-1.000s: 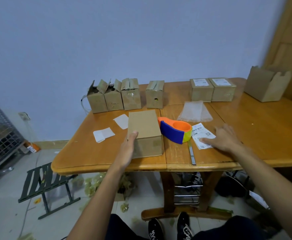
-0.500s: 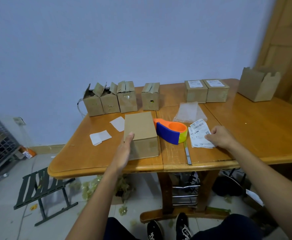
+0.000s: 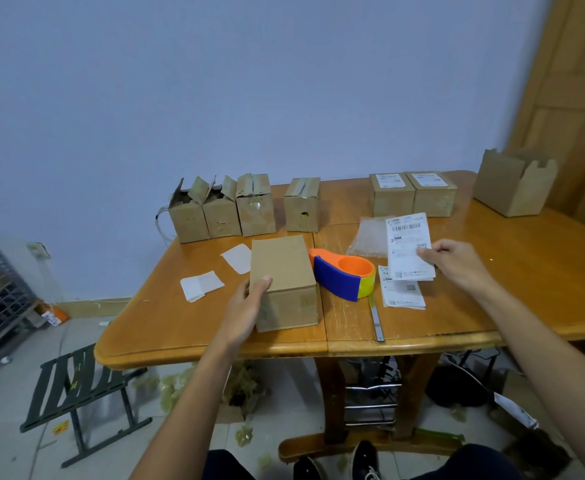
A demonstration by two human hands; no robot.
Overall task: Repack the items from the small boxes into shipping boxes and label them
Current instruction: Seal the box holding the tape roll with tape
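Two labelled shipping boxes (image 3: 411,195) stand at back right: done. Closed brown box (image 3: 284,282) sits near front edge of table (image 3: 166,327), top bare. Left hand (image 3: 249,303) grips its left side, thumb on top. Right hand (image 3: 457,265) pinches printed shipping label (image 3: 407,244), held clear of table. Taped small box (image 3: 302,205) at back looks unopened. Judgement: roughly midway, this box awaits its label.

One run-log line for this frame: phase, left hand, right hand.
phase: labelling | left hand: holds closed box | right hand: pinches shipping label above table | box top: bare
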